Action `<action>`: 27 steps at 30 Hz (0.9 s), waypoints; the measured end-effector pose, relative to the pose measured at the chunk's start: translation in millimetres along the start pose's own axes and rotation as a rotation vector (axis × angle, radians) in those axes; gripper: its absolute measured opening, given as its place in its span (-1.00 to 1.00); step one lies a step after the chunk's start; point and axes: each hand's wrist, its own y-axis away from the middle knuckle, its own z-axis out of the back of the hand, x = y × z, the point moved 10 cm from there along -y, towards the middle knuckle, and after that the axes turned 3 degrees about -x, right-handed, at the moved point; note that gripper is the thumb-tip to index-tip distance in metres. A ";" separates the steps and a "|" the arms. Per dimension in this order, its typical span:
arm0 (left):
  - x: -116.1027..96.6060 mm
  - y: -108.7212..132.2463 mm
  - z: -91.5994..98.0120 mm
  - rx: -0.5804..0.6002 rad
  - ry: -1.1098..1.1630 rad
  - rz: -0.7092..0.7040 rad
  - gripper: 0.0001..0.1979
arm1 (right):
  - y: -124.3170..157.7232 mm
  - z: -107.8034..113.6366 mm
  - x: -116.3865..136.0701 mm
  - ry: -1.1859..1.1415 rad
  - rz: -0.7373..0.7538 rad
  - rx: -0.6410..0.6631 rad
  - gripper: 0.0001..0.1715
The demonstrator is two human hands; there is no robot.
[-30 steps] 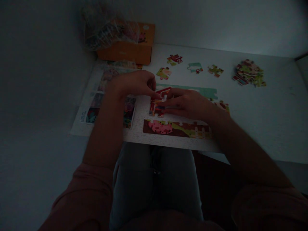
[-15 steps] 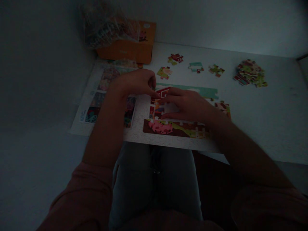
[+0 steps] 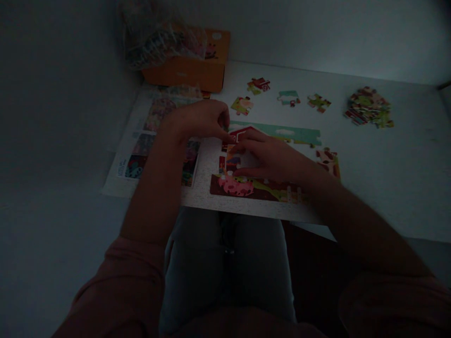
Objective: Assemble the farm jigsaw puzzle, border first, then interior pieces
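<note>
A partly joined jigsaw puzzle (image 3: 298,136) lies flat on the table, showing a red barn, a pink spotted pig and a green field. My left hand (image 3: 207,119) bends over its upper left corner. The thumb reaches onto the barn and stands apart from the curled fingers, whose tips are partly hidden. Over the left middle of the puzzle rests my right hand (image 3: 269,155), thumb and fingers spread. Between them a blue and orange puzzle piece (image 3: 233,160) lies flat in the left column. My right hand covers much of the puzzle's inside.
Several loose pieces lie behind the puzzle, among them a red and green piece (image 3: 259,85) and a teal piece (image 3: 289,97). A pile of pieces (image 3: 368,107) is farther right. Printed picture sheets (image 3: 136,167) lie at left, below an orange box (image 3: 207,75) and a clear plastic bag (image 3: 155,42).
My right hand's fingertips have shifted slightly left and toward me over the puzzle. My left hand stays almost still. The view has shifted a little.
</note>
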 end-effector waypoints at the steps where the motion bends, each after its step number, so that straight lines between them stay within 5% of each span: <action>1: 1.1 -0.6 -0.2 0.000 0.004 0.002 -0.54 | -0.4 -0.8 -0.1 -0.001 0.000 0.004 -0.44; 14: -1.6 1.0 0.1 0.002 -0.012 0.018 -0.56 | 3.0 3.1 -9.5 0.008 -0.027 -0.064 -0.39; 27: -7.1 8.2 3.2 -0.003 0.006 0.054 -0.52 | 4.1 7.1 12.1 0.210 0.047 -0.014 -0.58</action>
